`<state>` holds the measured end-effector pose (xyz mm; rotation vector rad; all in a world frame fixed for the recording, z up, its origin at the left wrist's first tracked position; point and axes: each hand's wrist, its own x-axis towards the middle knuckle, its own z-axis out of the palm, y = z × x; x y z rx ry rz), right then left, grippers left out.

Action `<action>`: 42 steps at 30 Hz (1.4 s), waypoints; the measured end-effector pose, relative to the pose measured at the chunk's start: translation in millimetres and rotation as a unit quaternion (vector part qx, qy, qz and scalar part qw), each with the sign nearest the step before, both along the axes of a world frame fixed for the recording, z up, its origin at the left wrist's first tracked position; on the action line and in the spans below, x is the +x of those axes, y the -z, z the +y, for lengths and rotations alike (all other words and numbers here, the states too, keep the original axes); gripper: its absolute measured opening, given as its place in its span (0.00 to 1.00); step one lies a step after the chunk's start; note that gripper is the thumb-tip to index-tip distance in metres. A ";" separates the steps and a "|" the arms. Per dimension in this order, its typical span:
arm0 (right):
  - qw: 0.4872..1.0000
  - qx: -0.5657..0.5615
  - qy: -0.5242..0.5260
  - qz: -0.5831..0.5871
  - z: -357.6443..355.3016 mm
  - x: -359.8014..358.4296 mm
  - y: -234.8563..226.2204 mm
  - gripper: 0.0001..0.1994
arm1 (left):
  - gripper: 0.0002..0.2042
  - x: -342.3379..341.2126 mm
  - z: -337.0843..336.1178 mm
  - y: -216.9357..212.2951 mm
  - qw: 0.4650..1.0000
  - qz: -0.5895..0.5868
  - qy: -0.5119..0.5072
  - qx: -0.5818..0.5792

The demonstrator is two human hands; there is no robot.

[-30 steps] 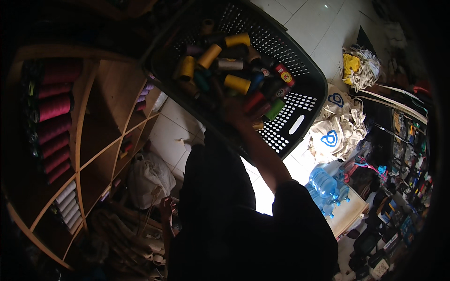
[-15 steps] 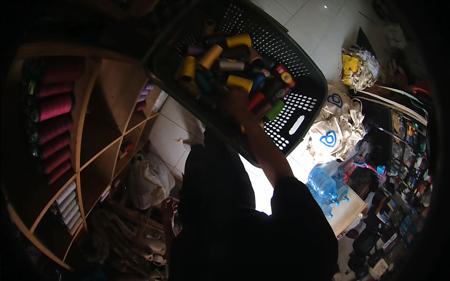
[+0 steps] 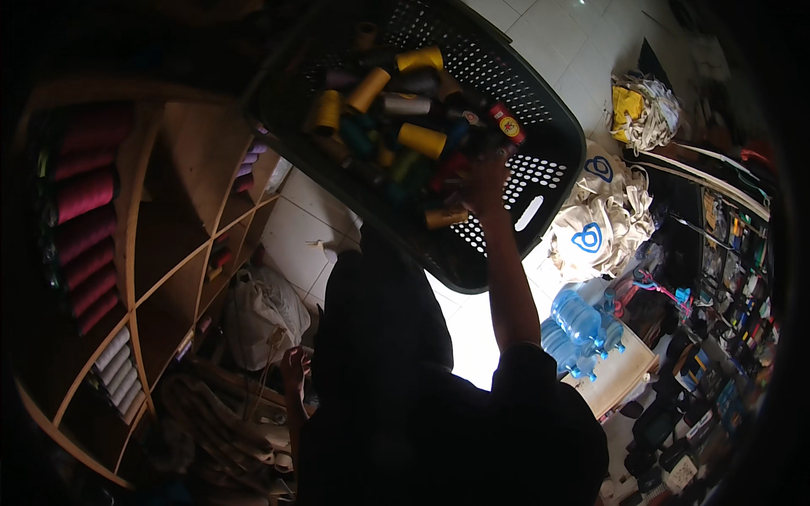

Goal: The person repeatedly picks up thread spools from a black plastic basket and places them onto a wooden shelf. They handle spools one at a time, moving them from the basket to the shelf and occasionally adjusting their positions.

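Head view: my right hand [image 3: 483, 181] is up in the upper middle of the frame, reaching into the dark perforated basket [image 3: 540, 148], fingers curled among the thread spools [image 3: 422, 139] (too dark to say whether my grip has closed on one, cannot tell). The basket fills the top centre, tilted, holding yellow, grey, red and green spools in a heap. My left hand [image 3: 295, 371] sits low, left of centre, near the white bag [image 3: 266, 316] on the floor; its grip is loosely curled, and I cannot tell if it holds anything. Wooden shelf [image 3: 152, 278] at left with pink-red thread cones [image 3: 80, 194]. Blue water bottles [image 3: 578, 325] at right of centre, white printed bags [image 3: 599, 232] above them.
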<state>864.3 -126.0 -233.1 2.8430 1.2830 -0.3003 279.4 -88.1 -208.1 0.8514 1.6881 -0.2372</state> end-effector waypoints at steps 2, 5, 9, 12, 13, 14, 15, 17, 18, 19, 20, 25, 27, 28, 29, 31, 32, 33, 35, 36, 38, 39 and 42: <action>0.994 -0.091 -0.052 0.027 30.1 -15.3 18.0 0.17 | 0.19 -1.1 5.1 3.7 1.000 0.010 0.020 0.011; 0.963 -0.116 -0.173 0.170 43.6 -35.5 58.8 0.14 | 0.21 4.0 10.8 -1.7 0.999 0.008 0.049 0.019; 0.965 -0.036 -0.259 -0.003 43.0 -50.9 84.8 0.12 | 0.21 21.2 16.2 -17.3 0.998 0.061 0.008 -0.015; 0.949 -0.099 -0.298 -0.016 44.4 -47.8 90.2 0.12 | 0.19 15.1 15.5 -14.9 0.997 0.069 0.010 -0.015; 0.947 -0.108 -0.302 -0.029 46.1 -47.4 91.6 0.12 | 0.18 13.3 13.2 -14.2 0.998 0.056 0.014 -0.009; 0.944 -0.117 -0.305 -0.042 47.5 -46.6 92.8 0.12 | 0.18 11.7 11.1 -13.5 0.999 0.043 0.019 -0.004; 0.945 -0.112 -0.305 -0.026 50.9 -43.9 90.2 0.12 | 0.17 13.9 9.6 -14.6 0.999 0.030 0.022 0.001; 0.948 -0.101 -0.303 0.006 54.5 -36.8 83.5 0.12 | 0.16 20.1 8.7 -15.7 0.999 0.036 0.004 0.005; 0.953 -0.100 -0.283 0.039 53.9 -34.3 81.4 0.13 | 0.15 23.2 8.6 -17.5 0.999 0.039 -0.007 0.008; 0.957 -0.100 -0.262 0.073 51.9 -31.2 78.9 0.13 | 0.15 17.5 9.1 -11.3 0.999 0.028 0.009 0.018; 0.960 -0.099 -0.240 0.106 48.9 -27.6 75.9 0.14 | 0.14 8.0 11.4 0.1 0.999 0.016 0.026 0.028; 0.952 0.040 -0.093 0.291 20.8 1.7 -5.2 0.23 | 0.12 40.6 51.7 2.0 0.973 -0.059 0.146 0.170; 0.912 0.165 -0.020 0.376 12.8 3.2 -31.0 0.26 | 0.12 105.0 85.6 -39.9 0.958 -0.094 0.155 0.223; 0.885 0.197 0.018 0.421 13.0 1.1 -48.3 0.26 | 0.12 137.7 99.7 -61.3 0.948 -0.114 0.163 0.248; 0.854 0.226 0.053 0.466 15.2 -1.9 -68.0 0.27 | 0.12 164.2 110.1 -75.3 0.928 -0.165 0.174 0.286; 0.823 0.260 0.041 0.504 25.0 -14.1 -118.1 0.25 | 0.19 227.1 131.9 -126.2 0.885 -0.225 0.234 0.333; 0.806 0.276 0.032 0.522 30.9 -21.2 -140.0 0.24 | 0.28 249.6 137.6 -137.8 0.850 -0.304 0.241 0.357; 0.797 0.269 0.023 0.540 36.7 -28.8 -155.0 0.25 | 0.35 271.7 139.4 -155.7 0.830 -0.332 0.259 0.365; 0.778 0.273 -0.032 0.565 50.5 -43.5 -176.5 0.26 | 0.37 304.6 142.6 -186.4 0.800 -0.368 0.292 0.373; 0.765 0.282 -0.078 0.574 59.0 -49.9 -186.2 0.28 | 0.35 309.5 144.6 -189.8 0.796 -0.375 0.309 0.359; 0.723 0.314 -0.050 0.613 73.9 -74.0 -192.2 0.32 | 0.27 311.8 147.9 -192.6 0.793 -0.405 0.313 0.331; 0.699 0.330 -0.036 0.633 81.5 -84.9 -195.0 0.34 | 0.26 308.0 147.7 -193.5 0.799 -0.415 0.277 0.334; 0.577 0.440 -0.063 0.685 107.5 -106.3 -220.9 0.37 | 0.21 290.0 144.1 -203.5 0.813 -0.435 0.189 0.338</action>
